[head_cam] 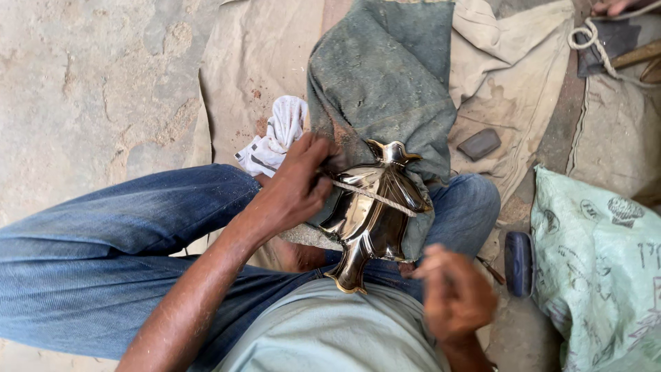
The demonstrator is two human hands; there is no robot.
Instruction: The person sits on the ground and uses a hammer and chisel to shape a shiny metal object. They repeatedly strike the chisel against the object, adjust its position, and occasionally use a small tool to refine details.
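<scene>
Two hands are working a shiny brass piece (372, 217) that is lying on our lap, over a coarse grey-green cloth (382, 76). We're seeing a polished, mirror-like casting w/ a fluted, bird-like shape, gold at the edges, its narrow end pointing toward our belly. Our left hand (296, 186) is closing round one end of a rough twisted cord (375, 197), fingers curled & pressing at the piece's upper left. That cord is running taut across the metal, diagonally. Our right hand (454, 293) is blurring, fist-like, gripping near the cord's other end; we can't tell exactly what it's pinching. Faded blue denim is covering both legs. A crumpled white rag (275, 138) is lying beside the left hand on tan sacking (261, 48). A dark flat block (479, 144) is resting to the right.
</scene>
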